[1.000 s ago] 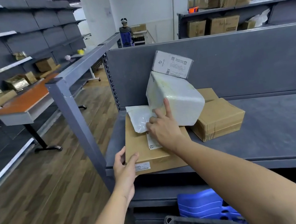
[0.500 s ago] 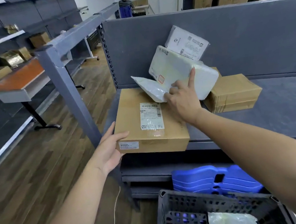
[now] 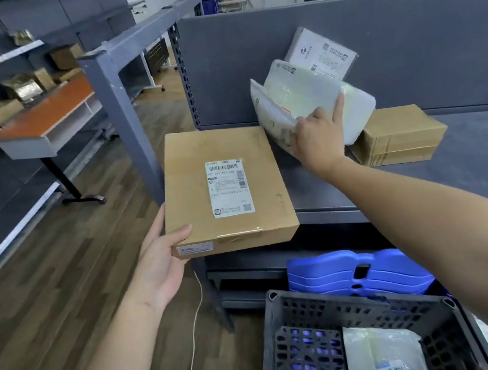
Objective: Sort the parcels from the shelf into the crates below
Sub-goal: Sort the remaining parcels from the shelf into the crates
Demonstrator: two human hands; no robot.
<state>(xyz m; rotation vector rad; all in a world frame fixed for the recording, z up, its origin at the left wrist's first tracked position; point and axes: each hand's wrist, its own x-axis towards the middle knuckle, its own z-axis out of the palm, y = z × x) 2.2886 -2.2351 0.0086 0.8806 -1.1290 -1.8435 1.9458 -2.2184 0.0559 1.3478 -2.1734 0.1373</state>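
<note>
Flat cardboard box (image 3: 224, 187), glossy plastic mailer (image 3: 305, 93)

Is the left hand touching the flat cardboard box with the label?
Touching. The head view shows the left hand gripping the box corner, thumb on top.

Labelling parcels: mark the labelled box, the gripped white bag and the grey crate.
labelled box (image 3: 186, 177), head view, top face.
white bag (image 3: 301, 90), head view, front face.
grey crate (image 3: 346, 308), head view, far wall.
</note>
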